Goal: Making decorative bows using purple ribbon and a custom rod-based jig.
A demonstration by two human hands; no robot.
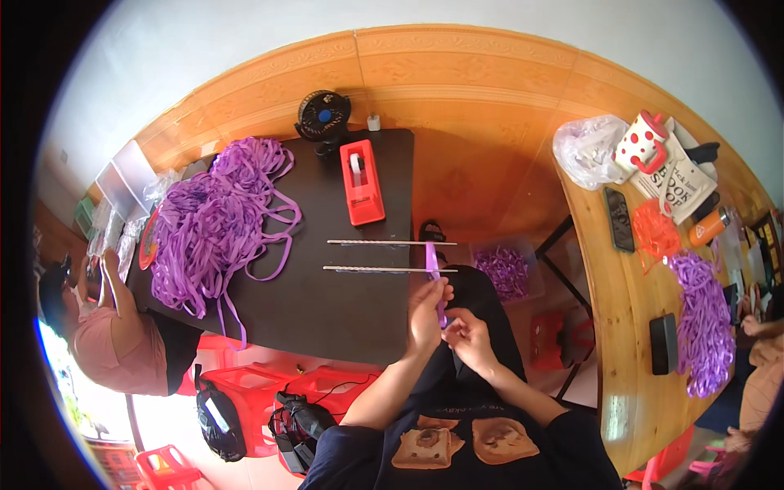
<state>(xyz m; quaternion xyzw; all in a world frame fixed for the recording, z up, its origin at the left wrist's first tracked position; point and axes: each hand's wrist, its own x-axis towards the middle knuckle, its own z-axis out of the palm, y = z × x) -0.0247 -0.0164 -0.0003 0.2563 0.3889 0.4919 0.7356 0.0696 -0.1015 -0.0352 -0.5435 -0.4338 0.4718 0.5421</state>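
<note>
Two thin metal rods [367, 269] lie side by side and jut out past the right edge of the dark table. Over their free ends passes a purple ribbon [431, 255], which runs down toward me. My left hand [426, 317] is closed on this ribbon just below the rods. Lower down, beside the ribbon's hanging end, my right hand [471, 341] has its fingers curled, thumb and forefinger pinched at the ribbon. Whether the pinch is tight is too small to make out.
A big heap of purple ribbon [216, 220] covers the left of the dark table [327, 314], near a red tape dispenser [362, 184] and a small black fan [323, 116]. Below sits a bin of ribbon pieces [502, 273]. A wooden table [616, 327] stands right; people sit at both sides.
</note>
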